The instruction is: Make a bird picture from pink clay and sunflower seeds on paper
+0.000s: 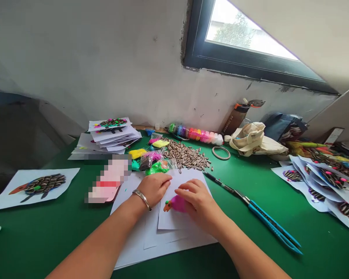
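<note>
On a small white sheet [174, 223] lies a flat pink clay shape [178, 203] with an orange clay head [167, 207] and a green dot. My right hand [200, 202] rests over the pink shape, its fingers apart and bent, covering the right part. At the sheet's upper left is my left hand [153, 189], wearing a silver bracelet [142, 198]. Its fingers are curled close together at the paper's edge; whether they hold anything is hidden. Larger white sheets [133, 244] lie beneath. Just beyond the left hand sit bags of coloured clay [157, 167].
Sunflower seeds [187, 154] are heaped behind the sheets. Blue-handled tweezers [275, 224] lie right, below a tape roll [221, 152]. Seed-covered pictures [43, 186] and paper stacks [113, 141] occupy the left; more pictures [322, 182] lie right. A bottle [234, 118] and cloth bag [250, 139] stand by the wall.
</note>
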Demonstrator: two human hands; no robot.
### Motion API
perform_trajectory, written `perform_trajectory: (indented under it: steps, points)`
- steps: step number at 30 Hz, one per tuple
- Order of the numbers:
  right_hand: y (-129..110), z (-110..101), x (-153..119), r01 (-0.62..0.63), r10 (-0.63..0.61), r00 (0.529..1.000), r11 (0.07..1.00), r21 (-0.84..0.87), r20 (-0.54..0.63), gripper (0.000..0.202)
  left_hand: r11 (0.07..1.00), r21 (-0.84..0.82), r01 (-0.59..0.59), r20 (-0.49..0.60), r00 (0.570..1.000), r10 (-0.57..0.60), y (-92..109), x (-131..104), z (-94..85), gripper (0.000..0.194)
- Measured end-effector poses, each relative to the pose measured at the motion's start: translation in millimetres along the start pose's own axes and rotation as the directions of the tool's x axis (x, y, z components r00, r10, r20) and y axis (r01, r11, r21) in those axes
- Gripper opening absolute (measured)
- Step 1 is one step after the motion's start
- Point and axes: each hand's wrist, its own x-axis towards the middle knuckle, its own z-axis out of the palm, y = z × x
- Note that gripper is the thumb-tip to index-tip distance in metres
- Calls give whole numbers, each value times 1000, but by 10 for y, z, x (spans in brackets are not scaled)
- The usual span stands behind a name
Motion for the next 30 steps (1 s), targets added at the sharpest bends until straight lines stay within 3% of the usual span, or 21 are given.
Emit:
perform_trajectory:
  steps: [6, 10, 13, 16, 21, 26, 30]
  points:
    - [402, -284, -81, -236, 241, 960, 970, 50, -141, 30, 1000, 13, -24, -8, 1000, 24, -36, 32, 15, 36]
    - [530, -280, -80, -353, 347, 931, 935, -38, -108, 29, 997, 26, -68, -14, 998, 69, -67, 36, 36, 37]
    - [541, -214, -54, -315, 325, 946, 917, -246, -1, 33, 995, 37, -96, -35, 995, 97, -105, 44, 41, 36]
    - [542, -168, -23, -295, 323, 946, 903, -312, 40, 26, 993, 39, -115, -43, 992, 117, -153, 76, 38, 36]
    - [557, -148, -2, -249, 309, 945, 893, -375, 108, 19, 988, 54, -143, -56, 988, 146, -175, 99, 48, 35]
    - [566, -124, 9, -266, 327, 939, 885, -382, 104, 18, 984, 70, -162, -79, 983, 168, -119, 52, 47, 30]
    - [565, -101, 13, -294, 350, 932, 882, -369, 95, 16, 969, 106, -225, -165, 956, 240, -85, 16, 26, 26]
